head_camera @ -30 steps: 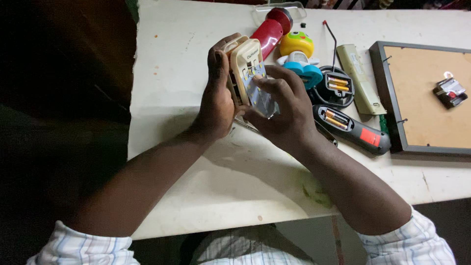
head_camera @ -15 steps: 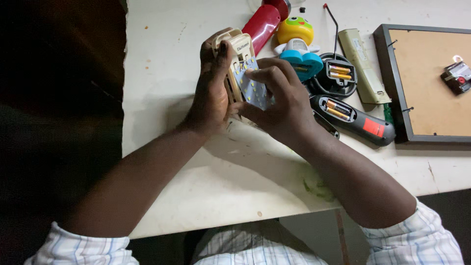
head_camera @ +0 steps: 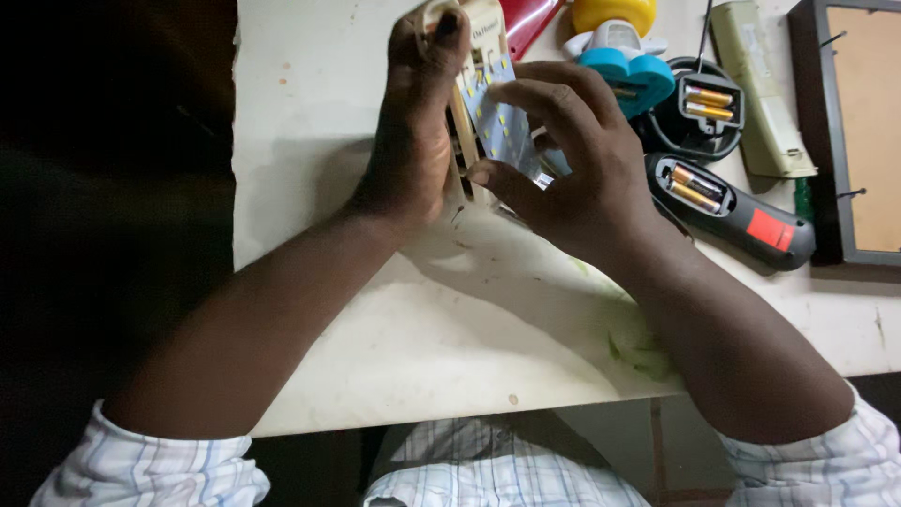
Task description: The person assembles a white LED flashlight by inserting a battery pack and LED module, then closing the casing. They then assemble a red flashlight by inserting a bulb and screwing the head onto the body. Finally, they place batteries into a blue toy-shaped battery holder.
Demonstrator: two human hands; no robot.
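Both forearms are reaching up from the near edge of the white bench (head_camera: 394,376) and meeting near its far side, where the two hands are closing on the same thing. The left hand (head_camera: 413,141) is gripping a cream-coloured plastic lamp casing (head_camera: 474,38) from its 9 o'clock side, thumb hooked over the top end, holding it raised with its long axis running roughly 12 to 6 o'clock, tilted a little toward 11. The right hand (head_camera: 582,160) is coming in from 3 o'clock, fingertips pinching a pale LED strip board (head_camera: 507,122) that is lying against the open face of the casing along the same axis; how firmly that board is seated I cannot tell. So both hands are occupied, the right being the one nearer the board. Beyond the right hand, toward 2 o'clock, a black torch (head_camera: 741,211) with exposed batteries is lying on the bench, with a round black battery holder (head_camera: 699,108) just past it, and a dark picture frame (head_camera: 845,131) at the far right.
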